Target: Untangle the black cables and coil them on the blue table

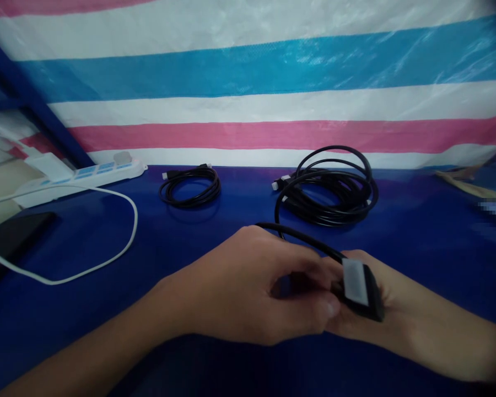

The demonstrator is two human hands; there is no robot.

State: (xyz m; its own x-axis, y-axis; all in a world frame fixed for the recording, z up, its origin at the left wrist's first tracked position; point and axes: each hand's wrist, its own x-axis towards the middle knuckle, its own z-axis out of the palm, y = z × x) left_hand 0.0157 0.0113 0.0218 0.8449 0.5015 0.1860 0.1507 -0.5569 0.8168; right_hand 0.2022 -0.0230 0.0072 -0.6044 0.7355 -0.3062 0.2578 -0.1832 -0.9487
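Observation:
My left hand point(248, 286) and my right hand point(376, 325) meet low in the middle of the view, above a blue table point(190, 242). Both are closed on a small black device with a pale grey face point(361, 289). My left fingers pinch where a black cable point(297, 237) enters it, and my right hand cups it from below. The cable runs back to a large loose black coil point(334, 190) lying behind my hands. A smaller, tidier black cable coil point(190, 187) lies further left.
A white power strip point(78, 179) sits at the back left, and its white cord point(119, 242) loops across the table. A dark flat object point(12, 237) lies at the left edge. A striped pink, white and blue tarp point(248, 88) hangs behind. Tan items point(471, 182) lie at the right.

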